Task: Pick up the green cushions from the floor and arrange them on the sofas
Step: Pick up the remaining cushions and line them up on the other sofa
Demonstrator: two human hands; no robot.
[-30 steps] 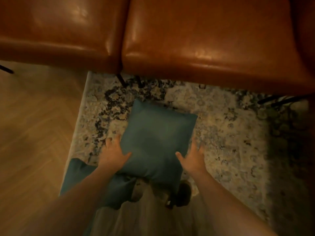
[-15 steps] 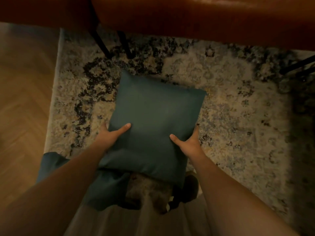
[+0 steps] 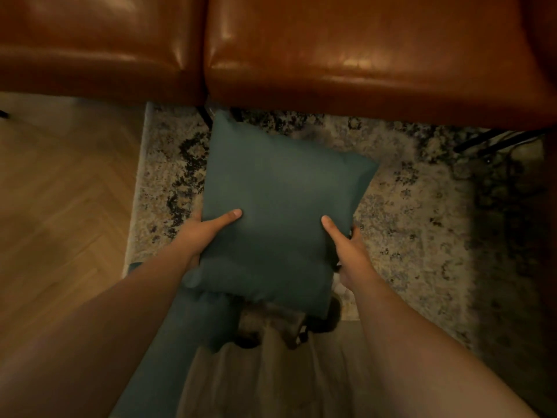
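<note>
A square dark green cushion [image 3: 280, 200] is held above the rug, tilted, its far corner close to the sofa's front edge. My left hand [image 3: 205, 233] grips its left side with the thumb on top. My right hand [image 3: 346, 248] grips its right side the same way; the fingers of both are hidden under the cushion. A second green cushion [image 3: 180, 333] lies on the floor under my left forearm, partly hidden. The brown leather sofa [image 3: 346, 58] with two seat pads fills the top of the view.
A patterned grey and black rug [image 3: 416, 212] covers the floor in front of the sofa. Wooden herringbone floor [image 3: 60, 206] lies to the left. Thin black sofa legs [image 3: 494, 140] stand at the right. My light skirt and dark shoes [image 3: 322, 321] show below the cushion.
Both hands closed on the cushion's sides and raised it off the rug toward the sofa. The view tilted back up, so the sofa seats fill the top again.
</note>
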